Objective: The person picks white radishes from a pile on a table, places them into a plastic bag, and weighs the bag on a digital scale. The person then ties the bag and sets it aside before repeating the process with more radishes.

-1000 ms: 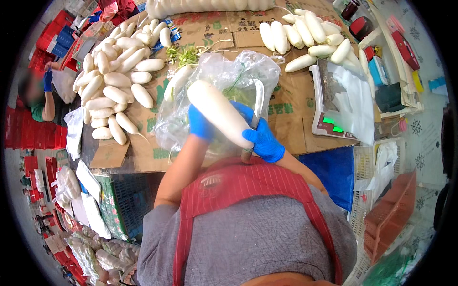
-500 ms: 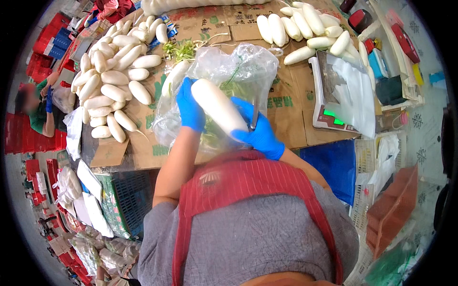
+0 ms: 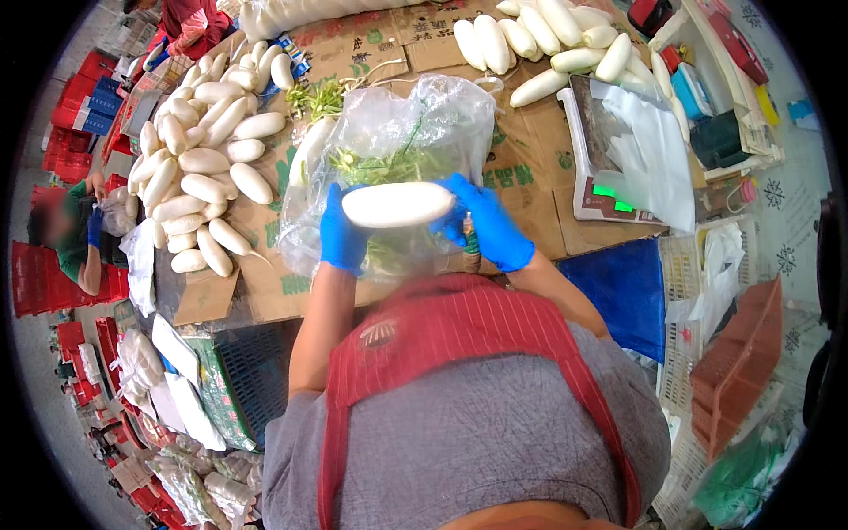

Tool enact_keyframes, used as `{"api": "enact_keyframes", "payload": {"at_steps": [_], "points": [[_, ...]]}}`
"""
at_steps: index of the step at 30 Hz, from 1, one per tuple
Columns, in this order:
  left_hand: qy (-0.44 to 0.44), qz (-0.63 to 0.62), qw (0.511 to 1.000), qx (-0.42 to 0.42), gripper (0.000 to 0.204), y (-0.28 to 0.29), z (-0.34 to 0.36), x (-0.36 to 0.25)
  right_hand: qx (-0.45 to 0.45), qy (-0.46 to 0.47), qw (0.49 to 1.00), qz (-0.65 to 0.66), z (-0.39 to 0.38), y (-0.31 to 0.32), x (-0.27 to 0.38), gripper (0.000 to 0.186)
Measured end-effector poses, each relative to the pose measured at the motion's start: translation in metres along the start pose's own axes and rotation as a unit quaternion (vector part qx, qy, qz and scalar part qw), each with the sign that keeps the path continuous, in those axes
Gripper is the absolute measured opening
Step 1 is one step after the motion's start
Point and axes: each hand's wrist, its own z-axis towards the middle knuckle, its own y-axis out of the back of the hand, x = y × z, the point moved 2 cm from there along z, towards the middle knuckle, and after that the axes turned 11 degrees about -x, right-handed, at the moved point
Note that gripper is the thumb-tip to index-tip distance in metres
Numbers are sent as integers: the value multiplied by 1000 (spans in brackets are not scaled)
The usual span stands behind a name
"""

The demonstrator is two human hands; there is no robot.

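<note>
In front of my chest a peeled-looking white radish (image 3: 398, 205) lies level between my two gloved hands. My left hand (image 3: 343, 231) is closed around its left end. My right hand (image 3: 488, 224) grips the other end with the fingertips and also keeps a knife in the palm; the knife's wrapped handle (image 3: 471, 240) shows below the fingers, its blade mostly hidden. Beneath the radish a clear plastic bag (image 3: 442, 119) is spread on the table, with green leaf trimmings (image 3: 380, 166) in it. Another white radish (image 3: 311, 150) lies at the bag's left side.
White radishes are heaped at left (image 3: 203, 161), more at far right (image 3: 539, 40). A scale (image 3: 587, 168) with plastic sheets stands right on the cardboard-covered table (image 3: 530, 194). Crates (image 3: 252, 375) flank me below. Other people work at far left.
The radish has turned from slanting to level, and its left end has come down toward me. My right hand has shifted slightly; the knife's handle now shows instead of the metal strip.
</note>
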Motion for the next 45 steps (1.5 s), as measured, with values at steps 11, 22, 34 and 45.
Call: {"api": "enact_keyframes", "payload": {"at_steps": [11, 22, 34, 45], "points": [[-56, 80, 985, 141, 61, -66, -51, -12, -100, -42, 991, 78, 6, 64, 5, 45], [-67, 136, 987, 55, 48, -111, -13, 43, 56, -29, 994, 91, -4, 122, 20, 49], [-76, 118, 990, 25, 34, -84, -35, 30, -240, 199, 897, 313, 16, 329, 104, 43], [-113, 154, 981, -41, 31, -109, -47, 31, -482, 219, 794, 300, 186, 562, 177, 35]]}}
